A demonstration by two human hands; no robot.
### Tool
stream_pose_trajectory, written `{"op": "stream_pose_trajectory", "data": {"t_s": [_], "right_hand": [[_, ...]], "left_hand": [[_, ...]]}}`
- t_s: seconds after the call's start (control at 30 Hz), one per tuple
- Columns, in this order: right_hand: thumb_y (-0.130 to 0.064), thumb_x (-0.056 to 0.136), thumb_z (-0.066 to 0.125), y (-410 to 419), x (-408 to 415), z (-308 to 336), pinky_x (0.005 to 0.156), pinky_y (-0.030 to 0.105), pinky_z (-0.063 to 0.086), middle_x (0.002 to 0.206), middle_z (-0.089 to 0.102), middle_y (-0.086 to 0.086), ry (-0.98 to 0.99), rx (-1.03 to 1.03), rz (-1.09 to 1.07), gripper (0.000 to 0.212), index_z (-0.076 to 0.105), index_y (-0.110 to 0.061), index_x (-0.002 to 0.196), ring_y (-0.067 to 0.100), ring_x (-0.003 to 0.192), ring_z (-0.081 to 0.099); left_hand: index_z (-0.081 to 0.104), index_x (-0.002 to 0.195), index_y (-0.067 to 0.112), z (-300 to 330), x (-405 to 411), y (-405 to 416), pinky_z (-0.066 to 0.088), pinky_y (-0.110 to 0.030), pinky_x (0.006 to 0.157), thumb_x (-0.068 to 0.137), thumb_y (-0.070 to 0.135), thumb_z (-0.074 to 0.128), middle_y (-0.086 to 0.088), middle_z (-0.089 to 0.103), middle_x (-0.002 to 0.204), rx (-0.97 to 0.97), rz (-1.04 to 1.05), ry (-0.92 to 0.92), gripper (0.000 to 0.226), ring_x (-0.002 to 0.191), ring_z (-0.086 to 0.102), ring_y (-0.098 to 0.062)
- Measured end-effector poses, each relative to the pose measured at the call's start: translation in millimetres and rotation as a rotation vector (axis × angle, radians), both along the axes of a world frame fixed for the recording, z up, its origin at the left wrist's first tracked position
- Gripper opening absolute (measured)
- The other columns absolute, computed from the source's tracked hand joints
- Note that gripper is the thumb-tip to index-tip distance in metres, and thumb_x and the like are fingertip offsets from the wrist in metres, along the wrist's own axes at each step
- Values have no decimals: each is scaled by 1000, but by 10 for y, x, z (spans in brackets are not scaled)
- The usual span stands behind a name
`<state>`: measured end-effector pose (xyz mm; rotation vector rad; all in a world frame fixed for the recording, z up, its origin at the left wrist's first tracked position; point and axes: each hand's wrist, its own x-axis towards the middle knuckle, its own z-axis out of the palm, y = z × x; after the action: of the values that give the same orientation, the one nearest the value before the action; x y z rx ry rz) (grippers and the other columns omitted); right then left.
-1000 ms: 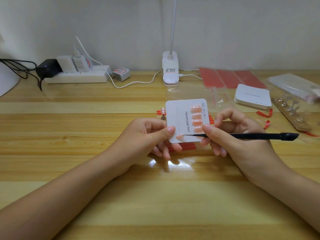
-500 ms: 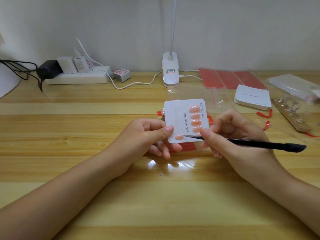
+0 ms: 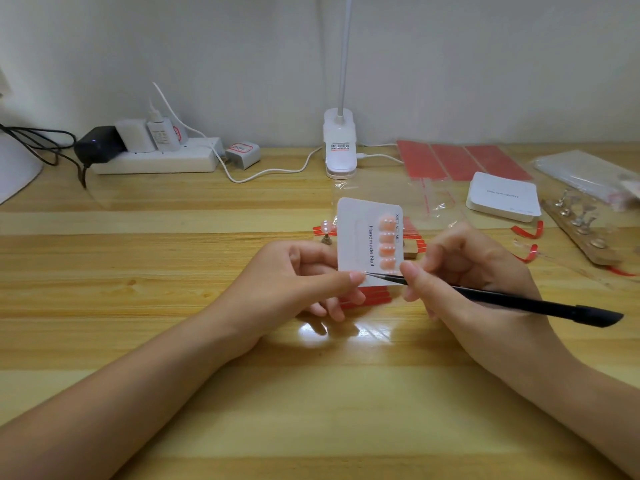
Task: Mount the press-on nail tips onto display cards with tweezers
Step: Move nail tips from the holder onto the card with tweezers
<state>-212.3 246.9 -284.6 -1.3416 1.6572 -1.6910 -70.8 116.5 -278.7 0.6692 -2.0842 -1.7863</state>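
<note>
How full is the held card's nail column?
Partly full: the display card shows four pink nail tips in its column; the bottom spot cannot be told.

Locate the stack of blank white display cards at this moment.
In the head view, the stack of blank cards lies far right on the wooden desk, just in front of the red adhesive sheets.
</note>
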Motion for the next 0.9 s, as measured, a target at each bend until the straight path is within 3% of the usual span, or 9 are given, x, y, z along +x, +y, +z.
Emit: {"op": "stream_pose_trajectory", "data": {"t_s": [0.17,0.3,0.4,0.53,0.6,0.67,0.8,0.9], "right_hand": [[-31,82,69,-3,26,-40,46,16,42,58,66,-2,45,-164,-63,21,52,-20,76,6,44,55],[-51,84,38,4,16,-13,46,14,42,67,71,-3,-5,-258,-191,28,57,-31,78,12,41,57],[-41,92,44,-9,-25,-56,57,13,42,68,66,0,259,-262,-205,35,60,-16,73,9,55,59],[-24,79,64,-55,-25,-140,69,39,47,77,66,3,733,-251,-261,17,64,-8,76,24,73,62],[-24,77,65,-87,-12,-163,72,34,41,77,67,-1,843,-241,-288,15,64,-9,75,20,75,60],[-26,77,63,-107,-9,-167,73,29,35,78,67,-3,884,-227,-304,16,64,-10,76,16,76,57],[-27,79,63,-109,-29,-165,76,32,39,84,68,-7,831,-226,-257,11,60,-19,85,13,78,60],[-28,80,64,-106,-24,-160,79,32,40,88,68,-10,799,-250,-213,13,57,-24,90,8,84,61]], "left_hand": [[74,82,21,-21,6,-4,45,-11,49,66,36,71,-2,73,74,-3,-4,10,23,50,61,-7],[73,85,28,-8,15,0,45,-10,50,67,38,70,0,74,77,-12,-37,22,21,52,61,-5],[73,84,27,4,12,17,44,-10,50,63,41,66,1,74,78,8,-35,26,26,51,61,-5],[70,90,18,2,4,26,45,-10,50,73,32,59,1,74,81,4,-26,27,24,52,62,-5],[69,92,16,4,-7,30,44,-9,49,76,29,56,2,74,80,32,-8,38,24,53,64,-5],[70,91,16,10,-16,38,43,-9,47,76,28,56,3,73,79,85,2,50,24,56,66,-7],[75,87,14,-5,-24,44,45,-11,53,80,19,61,-5,73,89,97,53,49,17,78,67,-8],[75,88,14,-5,-18,42,47,-11,57,82,9,61,-9,72,89,132,56,42,16,79,64,-5]]}}
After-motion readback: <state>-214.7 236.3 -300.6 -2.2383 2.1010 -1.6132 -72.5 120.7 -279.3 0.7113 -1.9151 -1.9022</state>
